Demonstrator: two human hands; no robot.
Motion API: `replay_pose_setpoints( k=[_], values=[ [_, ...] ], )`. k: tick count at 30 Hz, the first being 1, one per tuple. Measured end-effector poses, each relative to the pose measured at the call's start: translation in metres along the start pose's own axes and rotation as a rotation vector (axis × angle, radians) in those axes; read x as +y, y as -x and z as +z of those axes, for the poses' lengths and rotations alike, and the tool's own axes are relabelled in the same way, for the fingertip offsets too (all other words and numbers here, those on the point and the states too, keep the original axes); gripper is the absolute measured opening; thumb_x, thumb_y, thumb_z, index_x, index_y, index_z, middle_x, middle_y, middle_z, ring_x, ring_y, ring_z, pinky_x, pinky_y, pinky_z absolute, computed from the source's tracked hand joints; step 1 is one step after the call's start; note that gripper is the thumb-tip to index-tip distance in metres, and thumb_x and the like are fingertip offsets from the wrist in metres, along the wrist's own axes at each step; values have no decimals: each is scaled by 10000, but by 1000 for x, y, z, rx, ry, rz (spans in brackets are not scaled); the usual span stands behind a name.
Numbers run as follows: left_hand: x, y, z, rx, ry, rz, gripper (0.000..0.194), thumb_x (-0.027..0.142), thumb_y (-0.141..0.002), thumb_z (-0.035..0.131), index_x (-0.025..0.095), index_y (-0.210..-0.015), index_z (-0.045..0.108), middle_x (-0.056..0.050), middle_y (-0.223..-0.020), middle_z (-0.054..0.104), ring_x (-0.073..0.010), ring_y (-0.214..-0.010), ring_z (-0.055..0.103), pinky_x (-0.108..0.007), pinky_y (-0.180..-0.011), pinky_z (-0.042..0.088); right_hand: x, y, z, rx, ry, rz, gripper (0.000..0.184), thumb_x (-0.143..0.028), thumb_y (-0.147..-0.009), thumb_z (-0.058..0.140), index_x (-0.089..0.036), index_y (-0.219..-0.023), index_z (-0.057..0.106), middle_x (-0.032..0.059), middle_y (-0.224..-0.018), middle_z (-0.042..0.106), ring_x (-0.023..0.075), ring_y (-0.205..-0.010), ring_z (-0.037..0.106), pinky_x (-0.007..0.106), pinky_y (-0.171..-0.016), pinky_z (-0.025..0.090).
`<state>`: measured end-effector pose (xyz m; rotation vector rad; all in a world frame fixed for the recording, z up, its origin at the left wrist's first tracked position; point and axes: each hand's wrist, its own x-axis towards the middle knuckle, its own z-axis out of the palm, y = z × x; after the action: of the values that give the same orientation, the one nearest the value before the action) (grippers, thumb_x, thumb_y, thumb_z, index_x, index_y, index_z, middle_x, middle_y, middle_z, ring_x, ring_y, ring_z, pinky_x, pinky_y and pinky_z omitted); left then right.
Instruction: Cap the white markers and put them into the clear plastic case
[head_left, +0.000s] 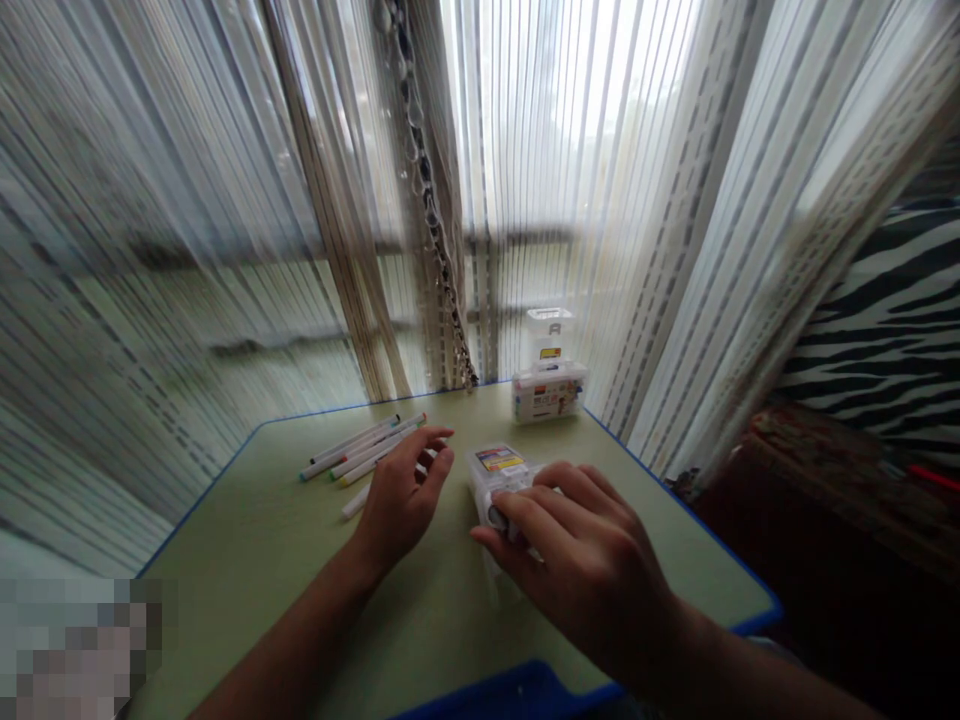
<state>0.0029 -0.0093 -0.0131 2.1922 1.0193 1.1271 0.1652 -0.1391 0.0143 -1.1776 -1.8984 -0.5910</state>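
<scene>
My right hand (581,545) is closed around the near end of a clear plastic box (501,460) with a yellow and red label on top. A pale round end (496,512) shows between its thumb and fingers; what it belongs to is unclear. To the left, my left hand (405,490) hovers with fingers curved and apart, and nothing shows between them. Several white markers (360,447) with coloured ends lie in a loose pile beyond and left of it. One more white marker (355,503) is partly hidden behind the left hand.
A clear case with a printed front (550,398) stands at the far right of the green table (247,540), with a second clear container (550,335) behind or on it. Striped string curtains (375,200) hang at the table's far edge. A blue rim (720,560) borders the table.
</scene>
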Motion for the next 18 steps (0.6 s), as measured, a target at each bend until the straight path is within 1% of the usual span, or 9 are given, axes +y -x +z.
replay_pose_setpoints(
  k=[5,8,10,12,15,16,18],
  values=[
    [-1,0,0,-1,-3,10,281,364,-938,526,174,-1106,648,-55,-910,686,-152,-674,632,-274,-602,507,1,2,0,5,-25,1,140,-252,-896,676,-132,-825,690,45,-694,685,211,-693,573,352,-670,428],
    [-1,0,0,-5,-4,4,283,361,-940,526,172,-1112,648,-55,-911,682,-151,-684,633,-272,-605,505,1,3,-4,29,-56,-12,146,-268,-882,699,-122,-870,706,53,-717,708,218,-709,602,360,-674,457],
    [0,0,0,-3,-6,1,286,364,-941,525,171,-1112,647,-53,-905,678,-148,-672,628,-270,-594,501,2,2,-12,52,-87,-24,171,-290,-866,720,-122,-892,710,60,-742,724,219,-714,619,362,-668,482],
    [0,0,0,-3,-10,0,286,366,-941,524,169,-1106,649,-53,-898,675,-147,-670,625,-267,-589,499,5,-3,-25,80,-128,-31,172,-292,-848,739,-133,-908,713,64,-772,738,210,-717,637,351,-663,505],
    [0,0,0,-8,-12,-1,295,369,-940,523,165,-1109,650,-55,-901,672,-144,-667,619,-266,-592,502,21,-23,-43,148,-150,13,86,-240,-853,718,-166,-897,719,52,-781,743,178,-706,657,317,-680,525],
    [0,-1,0,-12,-12,-6,301,373,-939,522,164,-1112,651,-56,-902,671,-143,-658,614,-267,-592,503,30,-33,-45,188,-145,50,57,-225,-866,692,-177,-854,720,41,-756,736,167,-693,657,301,-672,520],
    [-2,-1,0,-18,-10,-18,315,384,-933,524,162,-1115,653,-60,-901,673,-145,-647,610,-271,-586,508,53,-52,-37,230,-135,152,154,-245,-888,650,-181,-765,716,17,-672,702,139,-621,634,273,-630,492]
  ],
)
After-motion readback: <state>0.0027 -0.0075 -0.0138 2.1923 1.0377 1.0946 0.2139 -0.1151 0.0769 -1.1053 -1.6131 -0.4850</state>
